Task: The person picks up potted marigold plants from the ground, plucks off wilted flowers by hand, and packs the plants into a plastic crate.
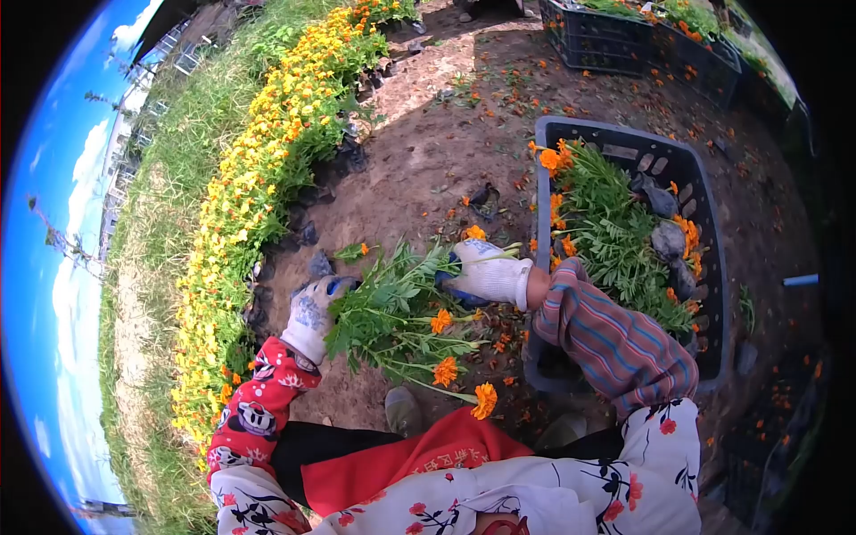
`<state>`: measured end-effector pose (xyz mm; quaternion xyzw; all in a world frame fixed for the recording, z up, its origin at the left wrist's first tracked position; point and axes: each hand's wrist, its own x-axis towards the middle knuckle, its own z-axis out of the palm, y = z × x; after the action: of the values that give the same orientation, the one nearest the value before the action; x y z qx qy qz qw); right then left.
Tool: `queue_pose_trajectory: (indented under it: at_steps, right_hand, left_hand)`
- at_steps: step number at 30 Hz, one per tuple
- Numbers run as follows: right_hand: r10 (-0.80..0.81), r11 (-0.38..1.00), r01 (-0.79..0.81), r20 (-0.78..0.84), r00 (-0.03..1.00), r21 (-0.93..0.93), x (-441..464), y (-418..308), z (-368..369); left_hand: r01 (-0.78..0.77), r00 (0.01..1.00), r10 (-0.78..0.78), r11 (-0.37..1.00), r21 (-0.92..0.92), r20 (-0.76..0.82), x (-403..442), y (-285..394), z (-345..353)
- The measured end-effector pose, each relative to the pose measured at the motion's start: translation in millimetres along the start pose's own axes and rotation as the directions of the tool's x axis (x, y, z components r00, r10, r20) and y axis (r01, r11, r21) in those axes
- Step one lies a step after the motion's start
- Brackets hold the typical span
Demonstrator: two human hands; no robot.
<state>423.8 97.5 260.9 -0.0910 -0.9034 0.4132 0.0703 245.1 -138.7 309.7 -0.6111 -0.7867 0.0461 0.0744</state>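
Marigold bunch (392, 312), leafy and tipped with orange blooms, lay over bare soil (419, 160), its flower heads pointing toward four and five o'clock. At its nine o'clock, the left hand (312, 314), in a white glove with blue on it, had its fingers clamped on the foliage. At its two o'clock, the right hand (486, 275), gloved likewise, was bent in against the leaves (whether those fingers were clamped on a stem, I cannot tell).

Toward three o'clock from the bunch stood a dark crate (711, 227), holding more orange-flowered plants (611, 218) and grey, lumpy bundles (669, 239); the striped sleeve (615, 339) of the right arm passed over its near side. A loose sprig (354, 251) lay at eleven o'clock, near the left hand. Yellow flowers (254, 187) ran in a long row from nine round to twelve. At six o'clock were a red apron (415, 456) and a boot (403, 410).
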Motion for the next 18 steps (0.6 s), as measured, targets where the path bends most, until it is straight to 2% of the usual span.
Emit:
queue_pose_trajectory:
  at_steps: [2,3,4,6,8,9,11,12,13,18]
  right_hand:
    - [0.082,0.980,-0.113,0.186,0.979,0.164,-1.0,-1.4,-1.9]
    - [0.086,0.945,-0.141,0.190,0.978,0.297,-1.2,0.2,2.0]
    - [0.087,0.944,-0.142,0.190,0.978,0.298,-2.2,-0.9,0.8]
    - [0.126,0.888,-0.247,0.312,0.942,0.388,-6.2,-6.7,-5.3]
    - [0.094,0.871,-0.228,0.307,0.947,0.435,-8.5,-10.3,-3.9]
    - [0.062,0.853,-0.207,0.300,0.952,0.479,-9.4,-11.1,-3.1]
    - [0.068,0.864,-0.190,0.265,0.962,0.466,-9.9,-8.8,-3.1]
    - [0.073,0.875,-0.173,0.230,0.970,0.452,-10.0,-6.2,-3.0]
    - [0.066,0.764,-0.193,0.224,0.972,0.615,-8.7,1.2,0.3]
    - [0.041,0.772,-0.238,0.328,0.944,0.589,-9.2,-3.0,-4.1]
  left_hand:
    - [0.007,0.999,-0.005,0.999,-0.046,0.039,-0.2,4.7,-5.5]
    - [0.006,0.999,-0.004,0.999,-0.046,0.040,-1.4,2.7,-2.6]
    - [-0.013,0.999,0.015,0.999,-0.044,0.047,-3.2,-1.3,2.6]
    - [-0.033,0.998,0.035,0.999,-0.041,0.056,-3.7,-3.7,5.8]
    - [0.003,0.984,-0.008,1.000,0.024,0.178,-2.3,-4.6,6.8]
    - [0.003,0.984,-0.007,1.000,0.023,0.178,-3.1,-6.1,8.3]
    - [0.031,0.990,-0.016,0.995,-0.100,0.143,-4.3,-12.0,10.3]
    - [0.030,0.990,-0.015,0.995,-0.099,0.144,-5.1,-13.6,10.0]
    - [0.004,0.994,0.003,0.998,-0.065,0.108,-6.5,-14.0,9.7]
    - [-0.022,0.997,0.020,0.999,0.030,0.075,-6.8,-13.3,11.7]
